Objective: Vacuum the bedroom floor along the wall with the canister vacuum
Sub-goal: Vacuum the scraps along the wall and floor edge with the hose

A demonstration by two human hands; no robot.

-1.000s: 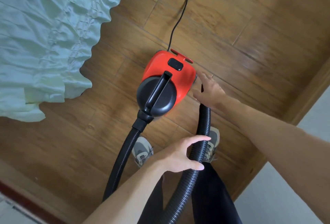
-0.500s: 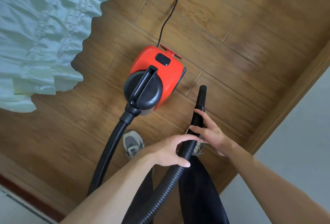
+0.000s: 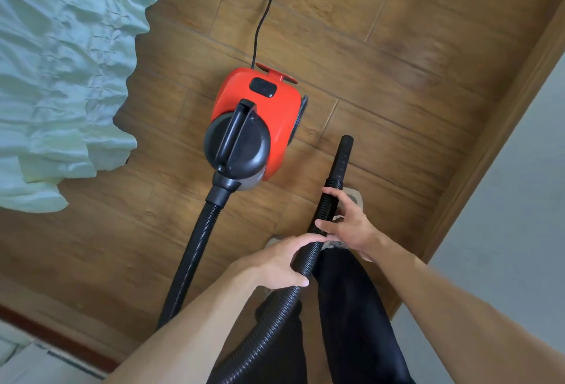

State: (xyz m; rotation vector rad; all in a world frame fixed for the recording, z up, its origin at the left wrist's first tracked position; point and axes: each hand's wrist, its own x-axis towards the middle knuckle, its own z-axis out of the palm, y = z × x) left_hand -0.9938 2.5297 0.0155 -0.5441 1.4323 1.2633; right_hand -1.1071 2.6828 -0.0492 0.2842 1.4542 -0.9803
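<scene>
Wood floor (image 3: 397, 47) holds red canister (image 3: 260, 108) beside bedskirt (image 3: 61, 62); both hands grip hose (image 3: 308, 258).

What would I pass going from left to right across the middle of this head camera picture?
Pale green bedspread → red canister vacuum → the hose's black nozzle end → wooden baseboard → grey wall. All but the wall sit on or along the wood floor.

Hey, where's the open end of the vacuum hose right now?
In the head view, the hose's open end sits right of the red canister, just beyond the right hand gripping the hose.
</scene>
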